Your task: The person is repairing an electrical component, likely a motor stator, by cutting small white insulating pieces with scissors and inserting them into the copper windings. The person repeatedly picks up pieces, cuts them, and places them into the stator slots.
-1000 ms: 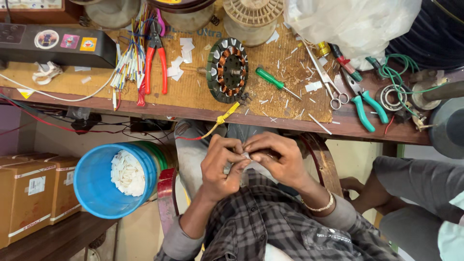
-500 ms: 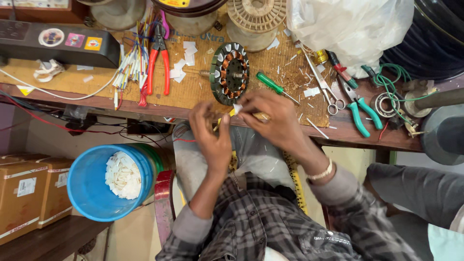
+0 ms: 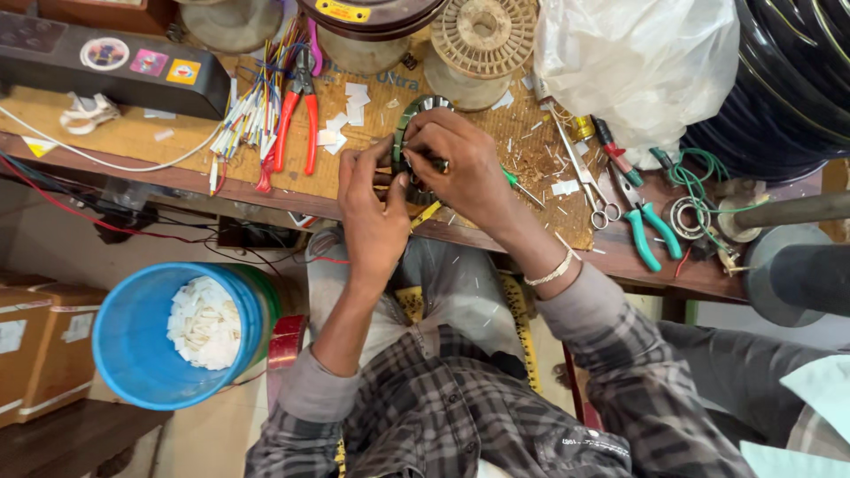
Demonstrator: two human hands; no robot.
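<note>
A round motor stator (image 3: pixel 414 113) with copper windings lies on the wooden workbench (image 3: pixel 133 142), mostly covered by my hands. My left hand (image 3: pixel 372 212) reaches up from below, its fingertips on the stator's left edge. Over the stator's right side my right hand (image 3: pixel 465 173) is curled, fingers pinched at the windings; a pale bracelet circles that wrist. What sits between the fingertips is hidden. A green-handled screwdriver (image 3: pixel 524 188) pokes out from under my right hand. A yellow strip (image 3: pixel 426 214) hangs at the bench edge between my hands.
Red-handled pliers (image 3: pixel 297 119), a bundle of coloured wires (image 3: pixel 248 115) and white paper slips (image 3: pixel 341 124) lie left of the stator. Scissors (image 3: pixel 591 195) and green-handled pliers (image 3: pixel 653 232) lie right. A white plastic bag (image 3: pixel 637 62) and wire spool (image 3: pixel 482 35) stand behind. Below is a blue bucket (image 3: pixel 133 336).
Both hands rose from my lap, where they pinched a small pale piece, up to the bench and now rest on the stator. The view has shifted closer to the bench.
</note>
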